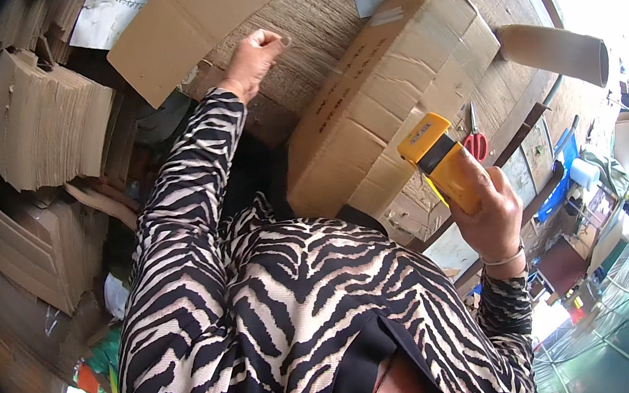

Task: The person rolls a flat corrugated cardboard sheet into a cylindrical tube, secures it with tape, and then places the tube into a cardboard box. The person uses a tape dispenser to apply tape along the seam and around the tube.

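Note:
My right hand (487,206) is wrapped round a chunky yellow hand tool with a dark band (435,157); its exact kind I cannot make out. The tool is raised beside the near right side of a large brown cardboard box (374,105), which lies slanted on the wooden table (287,24). Farther left, over the table, my left hand (254,62) has its fingers curled and pinched together. Whatever may be between those fingertips is too small to name. That hand is apart from the box. Scissors with red handles (476,144) lie just beyond the yellow tool.
A flat cardboard sheet (212,15) lies along the far left of the table. Stacked folded cardboard (51,119) stands at the left. A curled cardboard piece (555,53) sits right of the box. Assorted clutter and a blue item (559,182) fill the right side.

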Available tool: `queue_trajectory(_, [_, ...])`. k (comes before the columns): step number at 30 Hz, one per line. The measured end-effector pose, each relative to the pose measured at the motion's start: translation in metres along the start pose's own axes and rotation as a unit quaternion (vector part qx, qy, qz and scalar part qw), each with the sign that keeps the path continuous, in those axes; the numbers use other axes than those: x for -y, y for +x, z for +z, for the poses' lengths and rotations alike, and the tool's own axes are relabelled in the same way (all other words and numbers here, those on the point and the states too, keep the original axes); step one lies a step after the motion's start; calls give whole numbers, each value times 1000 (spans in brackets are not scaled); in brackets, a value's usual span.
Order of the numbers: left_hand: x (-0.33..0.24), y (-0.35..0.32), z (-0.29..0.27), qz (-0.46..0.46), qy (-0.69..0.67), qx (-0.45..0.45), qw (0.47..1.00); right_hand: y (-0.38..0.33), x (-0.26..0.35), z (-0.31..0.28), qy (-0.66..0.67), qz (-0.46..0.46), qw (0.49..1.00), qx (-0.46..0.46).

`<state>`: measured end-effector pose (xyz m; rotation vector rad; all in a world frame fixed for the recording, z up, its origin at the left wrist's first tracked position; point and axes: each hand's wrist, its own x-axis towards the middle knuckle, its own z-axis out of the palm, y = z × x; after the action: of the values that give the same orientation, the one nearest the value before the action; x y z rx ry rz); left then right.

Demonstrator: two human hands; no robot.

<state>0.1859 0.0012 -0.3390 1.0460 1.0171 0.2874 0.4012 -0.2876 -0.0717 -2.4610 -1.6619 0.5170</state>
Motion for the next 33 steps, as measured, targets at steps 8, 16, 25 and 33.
queue_trajectory(8, [96, 17, 67, 10, 115, 39, 993, 6, -12, 13, -2, 0, 1000, 22])
queue_trajectory(16, [107, -1, 92, -25, 137, -99, 985, 1, -27, 21, 31, -39, 999, -3])
queue_trajectory(25, [110, -24, 76, 91, 29, 151, 984, -1, -41, 28, 87, -55, 995, -15])
queue_trajectory(33, [-47, -29, 107, 486, 288, 24, 825, -4, -47, 29, 66, -68, 994, -49])
